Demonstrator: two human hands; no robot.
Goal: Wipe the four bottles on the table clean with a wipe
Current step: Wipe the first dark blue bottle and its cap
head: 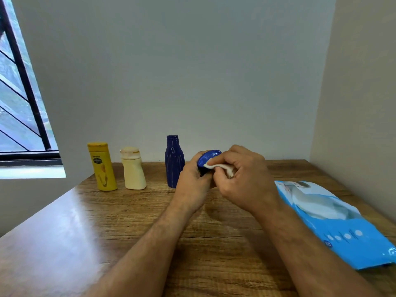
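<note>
Left hand (194, 181) grips blue bottle (209, 157), frame centre; right hand (242, 176) pinches wipe (216, 167) against its end; wiping underway; next, likely turn bottle.

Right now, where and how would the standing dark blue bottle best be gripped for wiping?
Probably round the wide lower body of the dark blue bottle, coming from its left: it stands upright, narrows at the neck, and the left hand crowds its right side, while open table lies between it and the cream bottle.
</note>
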